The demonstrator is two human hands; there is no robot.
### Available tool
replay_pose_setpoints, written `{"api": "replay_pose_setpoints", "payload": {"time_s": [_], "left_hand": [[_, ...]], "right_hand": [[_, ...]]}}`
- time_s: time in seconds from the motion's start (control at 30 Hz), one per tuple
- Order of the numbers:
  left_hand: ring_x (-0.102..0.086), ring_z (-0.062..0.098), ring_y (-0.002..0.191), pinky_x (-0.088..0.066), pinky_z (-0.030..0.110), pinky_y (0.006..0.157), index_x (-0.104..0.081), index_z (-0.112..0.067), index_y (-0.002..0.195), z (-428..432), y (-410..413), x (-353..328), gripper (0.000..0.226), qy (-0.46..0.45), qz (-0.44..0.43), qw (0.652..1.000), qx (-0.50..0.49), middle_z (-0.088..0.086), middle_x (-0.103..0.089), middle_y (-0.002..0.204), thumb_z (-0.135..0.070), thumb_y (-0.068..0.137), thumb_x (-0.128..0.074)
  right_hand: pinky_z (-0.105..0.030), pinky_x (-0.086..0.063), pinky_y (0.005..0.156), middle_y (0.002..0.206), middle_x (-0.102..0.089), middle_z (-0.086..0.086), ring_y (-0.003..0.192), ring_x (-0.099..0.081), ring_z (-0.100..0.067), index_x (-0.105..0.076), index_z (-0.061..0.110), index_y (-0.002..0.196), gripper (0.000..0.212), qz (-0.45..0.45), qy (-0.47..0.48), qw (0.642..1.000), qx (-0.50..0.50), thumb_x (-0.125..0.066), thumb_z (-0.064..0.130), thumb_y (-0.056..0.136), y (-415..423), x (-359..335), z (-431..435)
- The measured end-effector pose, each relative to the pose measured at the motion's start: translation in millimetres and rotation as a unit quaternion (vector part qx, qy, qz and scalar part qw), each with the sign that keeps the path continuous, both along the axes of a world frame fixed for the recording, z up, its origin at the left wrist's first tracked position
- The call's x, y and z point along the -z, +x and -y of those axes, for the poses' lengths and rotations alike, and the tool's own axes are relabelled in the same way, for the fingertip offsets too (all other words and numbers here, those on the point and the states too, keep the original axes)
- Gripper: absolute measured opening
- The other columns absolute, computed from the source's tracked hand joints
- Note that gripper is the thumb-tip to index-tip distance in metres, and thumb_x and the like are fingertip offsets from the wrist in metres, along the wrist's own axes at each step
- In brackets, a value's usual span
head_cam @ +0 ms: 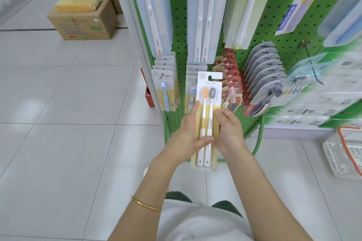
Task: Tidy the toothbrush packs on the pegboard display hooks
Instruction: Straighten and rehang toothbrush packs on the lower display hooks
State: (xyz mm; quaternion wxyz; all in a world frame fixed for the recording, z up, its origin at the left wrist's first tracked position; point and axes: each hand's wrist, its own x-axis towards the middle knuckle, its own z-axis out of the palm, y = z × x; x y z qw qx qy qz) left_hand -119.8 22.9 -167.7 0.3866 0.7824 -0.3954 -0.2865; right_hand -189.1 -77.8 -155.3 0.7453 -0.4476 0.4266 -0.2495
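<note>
A two-brush toothbrush pack (208, 92), white and yellow card with an orange-headed and a grey-headed brush, is held upright in front of the green pegboard (179, 25). My left hand (188, 133) grips its left edge with the thumb across the handles. My right hand (229, 129) pinches its right edge. Its hang hole is free of any hook. Behind it hang matching packs (191, 76) on a hook, and a further row of similar packs (165, 84) to the left.
Red packs (229, 68) and grey packs (262, 72) hang to the right, beside a bare hook (313, 68). Long toothbrush packs (203, 15) hang above. A white basket (344, 154) sits on the floor at right. Cardboard boxes (84, 23) stand at the back left.
</note>
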Motion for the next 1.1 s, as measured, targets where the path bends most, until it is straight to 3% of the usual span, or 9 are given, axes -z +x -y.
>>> {"api": "replay_pose_setpoints", "payload": {"time_s": [0.13,0.27,0.43,0.63,0.7,0.8,0.9,0.97,1.1], "left_hand": [[-0.027,0.002,0.132,-0.027,0.022,0.103,0.002,-0.037,0.15,2.2,-6.5,-3.0,0.102,0.026,0.023,0.998,0.055,-0.002,-0.019,0.153,-0.032,0.081,-0.074],[-0.044,0.018,0.121,-0.044,0.034,0.096,0.004,-0.036,0.15,3.9,-13.1,-6.0,0.107,0.066,0.087,0.991,0.083,-0.001,-0.025,0.138,-0.036,0.078,-0.075],[-0.043,0.02,0.115,-0.048,0.039,0.088,0.014,-0.033,0.149,5.6,-18.0,-3.8,0.123,0.11,0.139,0.979,0.096,0.0,-0.025,0.133,-0.044,0.069,-0.079],[-0.037,0.02,0.13,-0.045,0.041,0.098,0.017,-0.036,0.148,1.6,-17.2,-4.0,0.114,0.111,0.015,0.988,0.111,-0.001,-0.023,0.144,-0.016,0.075,-0.068],[-0.029,0.013,0.137,-0.041,0.037,0.106,0.01,-0.035,0.15,-0.3,-17.0,-4.8,0.107,0.06,-0.068,0.988,0.122,-0.005,-0.019,0.152,-0.002,0.075,-0.058],[-0.054,0.013,0.119,-0.048,0.034,0.099,-0.018,-0.024,0.147,-3.3,-14.2,-4.7,0.077,0.029,-0.16,0.984,0.066,0.001,-0.044,0.138,0.011,0.083,-0.043],[-0.068,0.015,0.087,-0.054,0.03,0.08,-0.043,-0.017,0.13,-6.3,-14.6,-5.7,0.044,0.02,-0.193,0.981,0.016,0.01,-0.064,0.115,0.004,0.091,-0.047],[-0.069,0.018,0.076,-0.055,0.026,0.072,-0.053,-0.015,0.119,-7.2,-14.4,-7.7,0.026,0.001,-0.226,0.974,-0.017,0.013,-0.069,0.102,-0.006,0.095,-0.052],[-0.069,0.023,0.086,-0.055,0.038,0.082,-0.062,-0.014,0.113,-5.6,-9.3,-9.2,0.024,-0.002,-0.191,0.98,-0.064,0.007,-0.071,0.1,-0.03,0.095,-0.056]], "right_hand": [[-0.046,-0.047,0.087,0.086,-0.059,-0.013,0.083,-0.053,-0.026,-0.06,0.016,0.076,0.022,0.016,-0.018,0.998,0.055,-0.052,0.017,0.096,-3.9,-1.5,7.8],[-0.041,-0.039,0.079,0.083,-0.053,-0.012,0.081,-0.046,-0.025,-0.056,0.017,0.076,0.022,0.019,-0.012,0.996,0.092,-0.05,0.021,0.096,-7.1,-4.6,9.6],[-0.037,-0.046,0.074,0.082,-0.06,-0.009,0.076,-0.054,-0.023,-0.056,0.016,0.08,0.022,0.052,-0.005,0.993,0.103,-0.047,0.018,0.1,-8.0,-4.2,8.5],[-0.029,-0.045,0.064,0.074,-0.059,0.001,0.063,-0.057,-0.012,-0.056,0.015,0.092,0.013,0.102,0.045,0.992,0.054,-0.053,0.027,0.097,-10.4,-7.3,2.3],[-0.031,-0.047,0.07,0.085,-0.06,-0.004,0.073,-0.06,-0.016,-0.056,0.012,0.096,0.018,0.101,0.046,0.993,0.037,-0.053,0.03,0.096,-11.1,-6.2,2.4],[-0.034,-0.053,0.073,0.095,-0.063,-0.008,0.087,-0.062,-0.022,-0.05,0.009,0.1,0.011,0.065,0.001,0.996,0.056,-0.057,0.014,0.094,-12.5,-2.7,4.2],[-0.031,-0.053,0.067,0.09,-0.067,-0.004,0.082,-0.064,-0.018,-0.054,0.007,0.112,0.019,0.04,-0.03,0.997,0.052,-0.056,0.005,0.093,-16.3,-0.3,6.3],[-0.028,-0.053,0.062,0.087,-0.069,-0.001,0.075,-0.065,-0.014,-0.062,0.008,0.102,0.012,0.038,-0.045,0.998,0.027,-0.054,0.004,0.094,-18.9,-0.7,5.4],[-0.026,-0.054,0.059,0.085,-0.071,-0.002,0.07,-0.067,-0.012,-0.066,0.009,0.09,0.012,0.057,-0.059,0.997,-0.013,-0.056,0.002,0.092,-23.5,-3.1,8.8]]}}
